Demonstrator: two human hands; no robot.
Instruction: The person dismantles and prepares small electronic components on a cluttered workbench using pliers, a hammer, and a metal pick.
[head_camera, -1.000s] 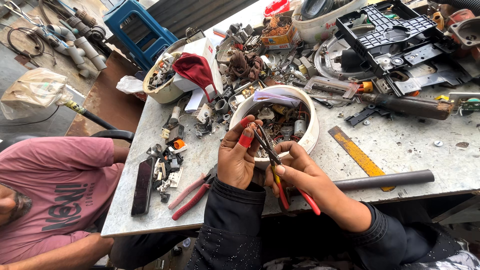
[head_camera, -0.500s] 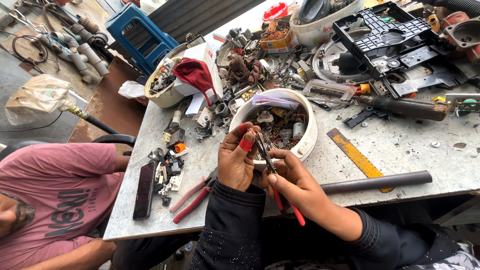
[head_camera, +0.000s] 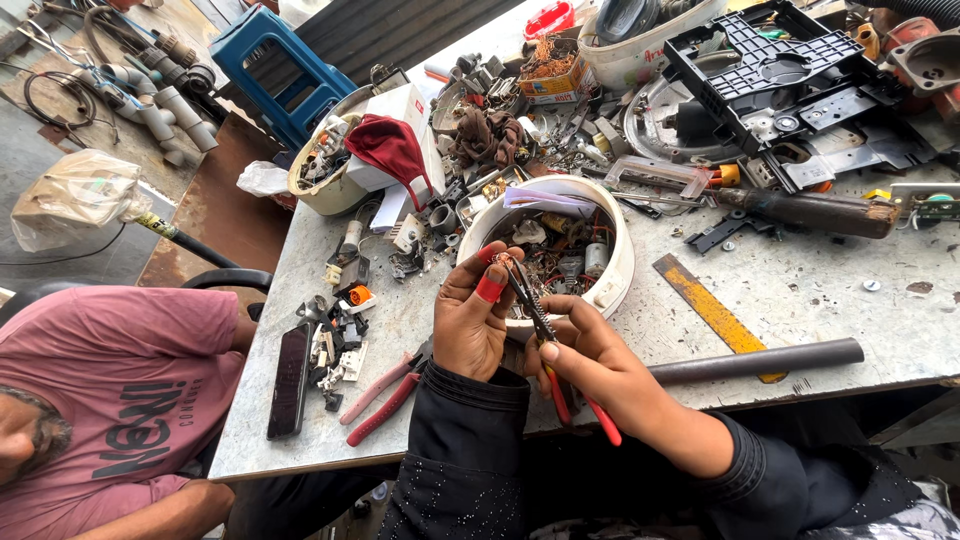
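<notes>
Both hands have lifted slightly: right hand (head_camera: 590, 365) grips red-handled pliers (head_camera: 545, 335), left hand (head_camera: 472, 320) pinches a small part (head_camera: 497, 262) before white bowl (head_camera: 612, 290).

Red-handled pliers (head_camera: 545, 335) w/ dark metal nose, white bowl (head_camera: 618, 262), grey speckled tabletop (head_camera: 820, 300), yellow ruler (head_camera: 712, 313), black pipe (head_camera: 755, 360), blue stool (head_camera: 275, 70), pink shirt (head_camera: 110, 400) w/ dark print, dark-red cloth (head_camera: 392, 150).

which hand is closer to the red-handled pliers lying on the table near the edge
Left. The left hand hovers just right of the spare pliers lying flat on the table. The right hand, gripping its own pliers, sits farther right.
</notes>
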